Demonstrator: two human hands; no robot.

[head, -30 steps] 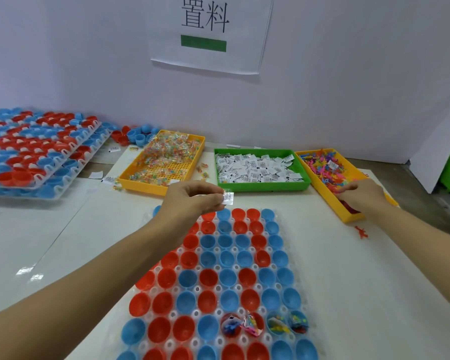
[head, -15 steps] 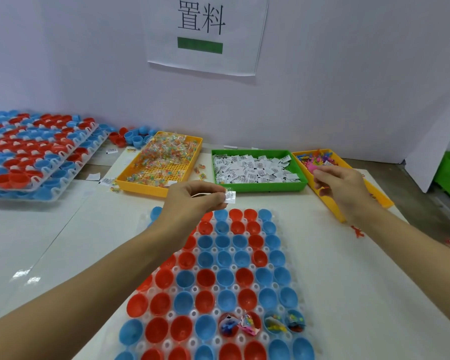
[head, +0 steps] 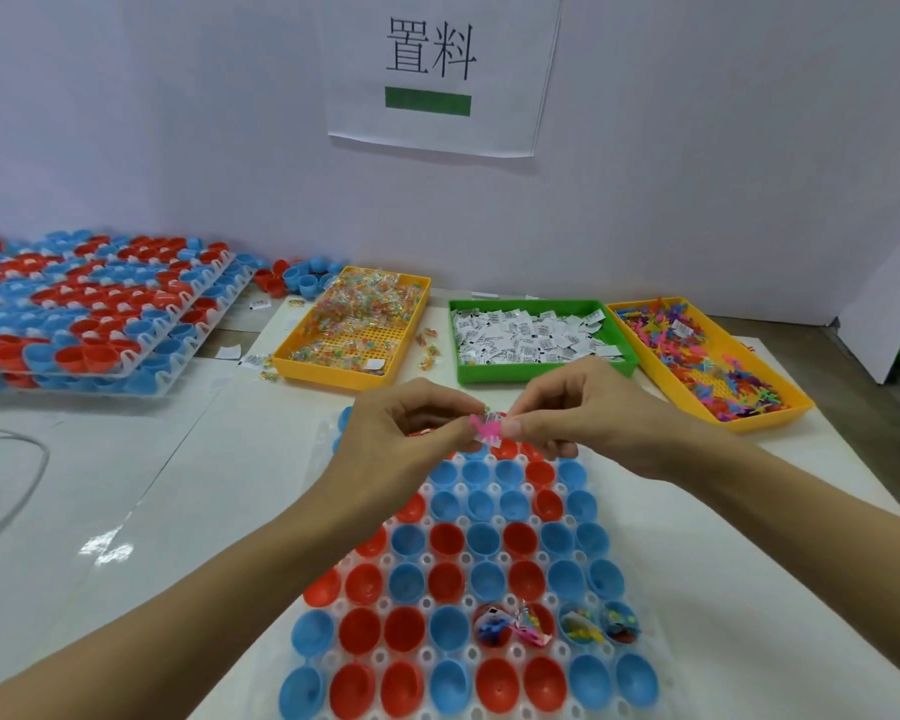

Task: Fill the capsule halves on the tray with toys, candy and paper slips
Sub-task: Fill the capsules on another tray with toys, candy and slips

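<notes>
The main risk is a drop. The left hand (head: 411,439) and the right hand (head: 578,418) meet just above the centre of the frame, both pinching a small pink toy (head: 486,427) between fingertips, with what looks like a paper slip tucked behind it, though that part is too small and blurred to be sure of. If either pinch loosens while the pieces are being bundled together, the toy could fall into the wrong cup or bounce off onto the white table (head: 749,589). The bundle is also held over the far rows of the tray (head: 640,563), well away from the filled cups, so carrying it back down leaves more chance of a slip.

The tray lies in the lower middle of the frame, a clear sheet of round pockets holding red and blue capsule halves (head: 448,540), open side up. Four halves in the second row from the bottom, towards the right, already hold bright contents (head: 494,627); the rest appear empty, so most of the work remains. Across the upper middle sit the supplies: a yellow candy bin (head: 354,324), a green slip bin (head: 536,337) and a yellow toy bin (head: 707,361).
</notes>
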